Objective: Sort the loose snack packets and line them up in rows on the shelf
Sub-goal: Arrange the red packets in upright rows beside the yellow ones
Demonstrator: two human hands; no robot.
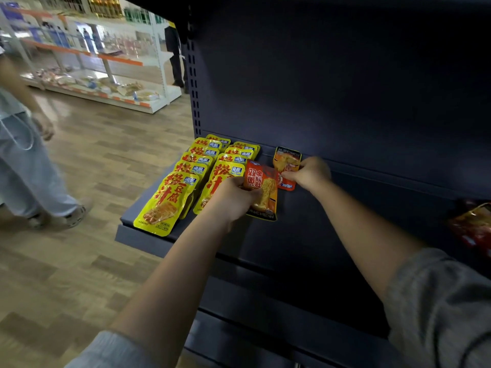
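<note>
Two rows of glossy yellow foil snack packets (170,197) lie overlapped like shingles on the left end of the dark matte metal shelf (305,235). The left hand (233,197) has its fingers curled round a crinkly orange-red noodle-print packet (261,189), just right of the yellow rows. The right hand (308,172) pinches the lower edge of a second, upside-down orange packet (287,162) lying flat near the back panel. More red packets (473,224) sit blurry at far right.

Yellow packets (186,181) crowd the shelf (305,235) left; right side open.
</note>
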